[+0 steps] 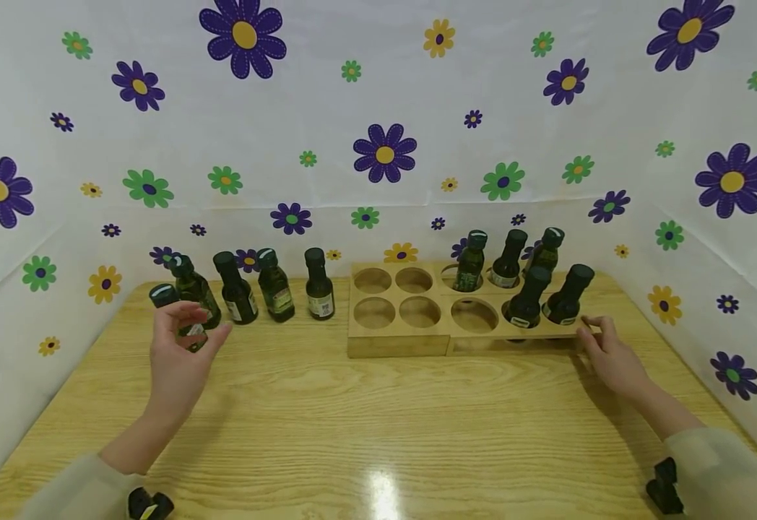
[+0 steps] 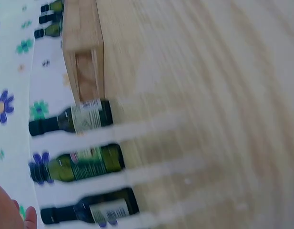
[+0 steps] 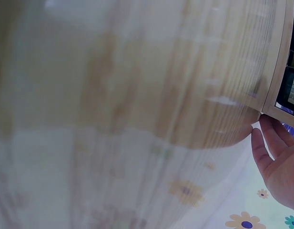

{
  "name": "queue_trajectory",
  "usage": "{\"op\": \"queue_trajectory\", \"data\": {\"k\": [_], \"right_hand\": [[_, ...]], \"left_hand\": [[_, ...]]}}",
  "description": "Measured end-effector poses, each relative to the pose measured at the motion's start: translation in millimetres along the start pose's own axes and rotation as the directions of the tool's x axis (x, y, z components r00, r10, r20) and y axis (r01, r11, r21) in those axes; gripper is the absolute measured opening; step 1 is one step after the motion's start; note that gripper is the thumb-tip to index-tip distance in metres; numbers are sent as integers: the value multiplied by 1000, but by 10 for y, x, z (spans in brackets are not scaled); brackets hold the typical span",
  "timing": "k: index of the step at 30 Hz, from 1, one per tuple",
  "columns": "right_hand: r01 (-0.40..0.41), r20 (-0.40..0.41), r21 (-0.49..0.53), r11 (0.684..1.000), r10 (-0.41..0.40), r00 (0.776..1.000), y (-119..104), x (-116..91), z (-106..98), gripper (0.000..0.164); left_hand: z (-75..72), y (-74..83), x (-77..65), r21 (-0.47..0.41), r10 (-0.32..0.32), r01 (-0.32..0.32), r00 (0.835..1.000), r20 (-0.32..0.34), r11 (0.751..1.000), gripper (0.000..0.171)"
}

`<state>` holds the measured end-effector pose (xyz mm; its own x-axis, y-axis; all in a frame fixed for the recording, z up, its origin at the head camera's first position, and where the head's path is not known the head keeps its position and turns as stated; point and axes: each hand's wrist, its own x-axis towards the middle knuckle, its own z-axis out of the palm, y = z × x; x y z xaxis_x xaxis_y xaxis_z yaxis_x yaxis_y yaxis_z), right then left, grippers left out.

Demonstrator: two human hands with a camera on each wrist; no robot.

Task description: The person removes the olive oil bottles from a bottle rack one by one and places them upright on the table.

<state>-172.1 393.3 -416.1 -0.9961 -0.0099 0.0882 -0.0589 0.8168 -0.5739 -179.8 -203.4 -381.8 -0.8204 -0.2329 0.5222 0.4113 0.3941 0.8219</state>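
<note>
My left hand (image 1: 180, 361) is raised at the left with thumb and fingers curved apart, in front of a small dark green bottle (image 1: 162, 295) that it partly hides. Behind it stands another green bottle (image 1: 198, 292). In the left wrist view only a bit of the left hand (image 2: 7, 210) shows at the lower left corner. At the other side, my right hand (image 1: 615, 361) holds the front right corner of the wooden bottle rack (image 1: 398, 345) between thumb and fingers. The right wrist view shows these fingertips (image 3: 266, 123) at the rack's corner.
More upright bottles, one with a white label (image 1: 320, 296) and one with a green label (image 1: 279, 297), stand left of the rack. Several bottles, including a front right one (image 1: 567, 297), sit in its right section. A round hole (image 1: 374, 313) shows bare. Flowered cloth (image 1: 326, 108) encloses the table.
</note>
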Motion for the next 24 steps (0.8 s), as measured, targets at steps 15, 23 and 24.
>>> {"op": "queue_trajectory", "data": {"k": [15, 23, 24], "right_hand": [[16, -11, -9, 1000, -16, 1000, -7, 12, -16, 47], [24, -23, 2, 1000, -24, 999, -29, -9, -11, 46], [24, -22, 4, 1000, -24, 999, -26, -8, -11, 46]], "left_hand": [[988, 381, -32, -107, 65, -30, 941, 332, 994, 44], [1549, 478, -29, -169, 106, -34, 891, 441, 985, 47], [1618, 494, -26, -179, 113, -35, 887, 447, 983, 48]]}}
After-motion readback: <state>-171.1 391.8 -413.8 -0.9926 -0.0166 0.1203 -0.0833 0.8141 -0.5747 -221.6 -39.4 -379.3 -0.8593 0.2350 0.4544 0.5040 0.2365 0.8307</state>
